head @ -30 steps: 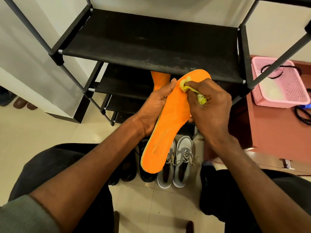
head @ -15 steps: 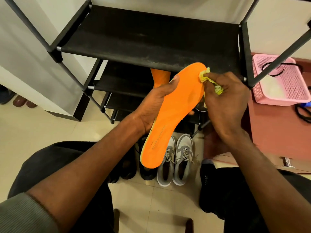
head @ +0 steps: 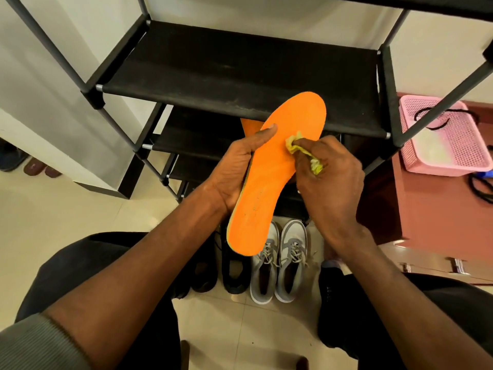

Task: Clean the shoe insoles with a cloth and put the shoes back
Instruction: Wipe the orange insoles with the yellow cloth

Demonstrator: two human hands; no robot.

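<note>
The right hand [head: 329, 173] has its fingers curled round a crumpled yellow-green cloth [head: 301, 153], pinching it into a wad and pressing its leading end onto the upper half of the orange insole [head: 269, 180]. The left hand [head: 234, 169] grips the insole along its left edge, palm behind it and thumb lying across the orange face near the forefoot, so the insole stands tilted in the air between the two hands, toe end up over the front edge of the black shoe rack [head: 240, 68] and heel end down above the floor.

The insole looks light and thin, and probably flexes easily; its fabric face seems matt rather than slippery, so a hold at the waist with support from behind, as here, should keep it from bending under the rubbing. The cloth is soft and shapeless and is best kept bunched so it does not slip out of the fingers.

A second orange insole [head: 250, 128] shows just behind the first, on a lower shelf of the rack. On the floor below, a pair of grey and white sneakers [head: 280, 265] stands side by side with open mouths, just beside dark shoes [head: 234, 268] to their left; whether any insole lies inside them cannot be made out. To the right a pink perforated basket [head: 448, 140] sits on a reddish-brown table [head: 426, 209], holding something pale, with a black cord looped over its rim.
</note>
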